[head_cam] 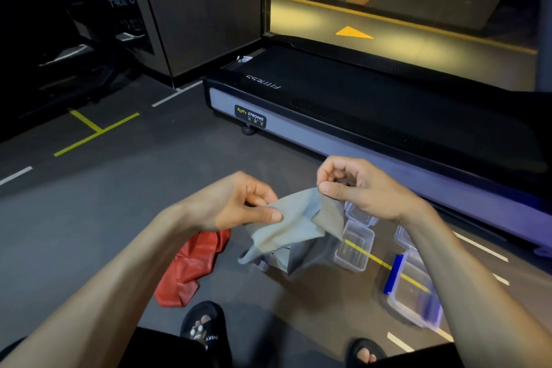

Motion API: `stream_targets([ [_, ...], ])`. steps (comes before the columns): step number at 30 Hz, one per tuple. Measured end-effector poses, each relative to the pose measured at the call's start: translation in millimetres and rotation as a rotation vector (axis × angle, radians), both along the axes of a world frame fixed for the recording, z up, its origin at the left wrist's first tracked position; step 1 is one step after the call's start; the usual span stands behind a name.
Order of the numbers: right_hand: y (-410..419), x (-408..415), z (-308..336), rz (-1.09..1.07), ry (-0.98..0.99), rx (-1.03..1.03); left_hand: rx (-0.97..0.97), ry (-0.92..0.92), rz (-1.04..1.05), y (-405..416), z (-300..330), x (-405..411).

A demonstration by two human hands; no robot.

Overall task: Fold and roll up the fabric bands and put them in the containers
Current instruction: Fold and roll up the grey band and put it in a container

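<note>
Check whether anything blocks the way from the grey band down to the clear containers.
Nothing visible does. The grey band, pinched by the left hand and right hand, hangs above the open clear container, whose inside looks empty.

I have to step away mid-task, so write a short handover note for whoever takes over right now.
Left hand and right hand each pinch an end of the grey band, held above the floor, not yet folded or rolled.
Red band lies crumpled on the floor, untouched.
Clear containers and the blue-clipped container sit open, apparently empty.
Left: fold, roll and box both bands.
</note>
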State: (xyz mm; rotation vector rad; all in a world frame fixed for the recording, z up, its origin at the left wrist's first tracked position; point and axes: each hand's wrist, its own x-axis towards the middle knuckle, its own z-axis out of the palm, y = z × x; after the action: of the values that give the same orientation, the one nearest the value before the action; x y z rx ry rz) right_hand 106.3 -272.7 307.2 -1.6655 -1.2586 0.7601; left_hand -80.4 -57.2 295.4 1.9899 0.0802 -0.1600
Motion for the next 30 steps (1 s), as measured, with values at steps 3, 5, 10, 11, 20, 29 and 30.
stream_targets([
  [3, 0, 0, 0, 0.0, -0.01, -0.004, -0.005, -0.003, -0.005, 0, 1, 0],
  [5, 1, 0, -1, -0.001, -0.01, -0.007, -0.003, -0.002, 0.002, -1, 2, 0],
  [10, 0, 1, -2, -0.004, 0.009, -0.018, -0.024, 0.002, 0.008, -3, 4, -1],
  [11, 0, 2, -3, -0.003, 0.015, -0.018, -0.02, 0.003, 0.01, -4, 5, -2],
  [20, -2, -1, -6, 0.042, 0.042, -0.002, -0.068, -0.02, 0.003, -12, 14, 3],
  [29, 26, -36, -19, 0.129, 0.06, 0.107, 0.15, -0.091, -0.08, -18, 8, 16],
  [30, 28, -37, -20, 0.126, 0.037, 0.104, 0.175, -0.091, -0.07, -17, 8, 16],
])
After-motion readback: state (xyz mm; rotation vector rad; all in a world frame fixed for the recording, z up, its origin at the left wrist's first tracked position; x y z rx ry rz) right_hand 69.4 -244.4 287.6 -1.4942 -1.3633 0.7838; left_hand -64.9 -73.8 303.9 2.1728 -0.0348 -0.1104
